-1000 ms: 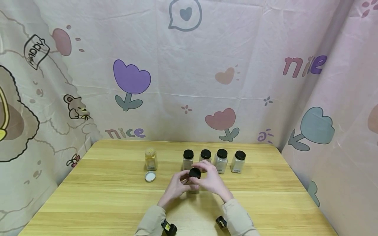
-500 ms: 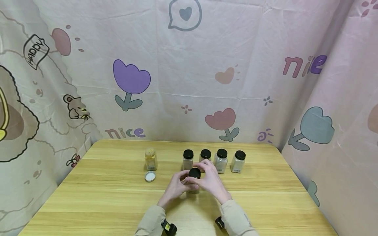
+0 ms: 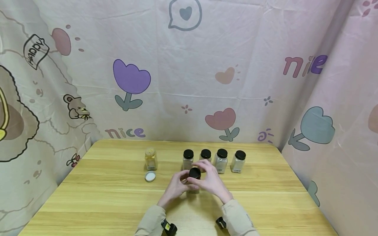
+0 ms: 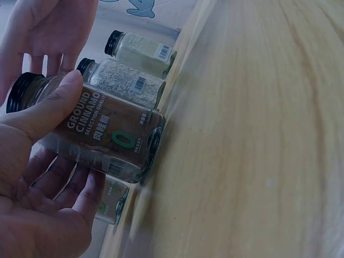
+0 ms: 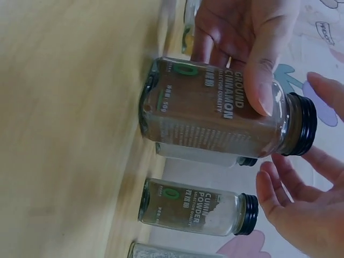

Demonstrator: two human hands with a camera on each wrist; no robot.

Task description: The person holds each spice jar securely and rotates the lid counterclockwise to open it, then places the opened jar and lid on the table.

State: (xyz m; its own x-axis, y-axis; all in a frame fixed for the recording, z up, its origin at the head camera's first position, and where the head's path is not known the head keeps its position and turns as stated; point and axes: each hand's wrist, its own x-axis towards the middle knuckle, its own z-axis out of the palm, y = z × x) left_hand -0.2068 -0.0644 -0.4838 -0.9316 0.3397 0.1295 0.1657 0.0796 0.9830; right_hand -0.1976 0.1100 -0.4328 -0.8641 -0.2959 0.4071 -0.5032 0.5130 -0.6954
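Black cap (image 3: 195, 172) on the ground cinnamon jar (image 3: 194, 190), head view: held upright near the middle of the table (image 3: 112, 200), between left hand (image 3: 178, 186) and right hand (image 3: 211, 179), where an unbraced twist could knock it into the black-capped jar behind (image 3: 188, 160). Left wrist view: left hand grips the glass body, thumb across its front; smooth walls may spin if that hold slackens. Right wrist view: right hand loosely spread about the cap, thumb apart, fingertip contact impossible to tell; a lopsided grasp could skew the cap.
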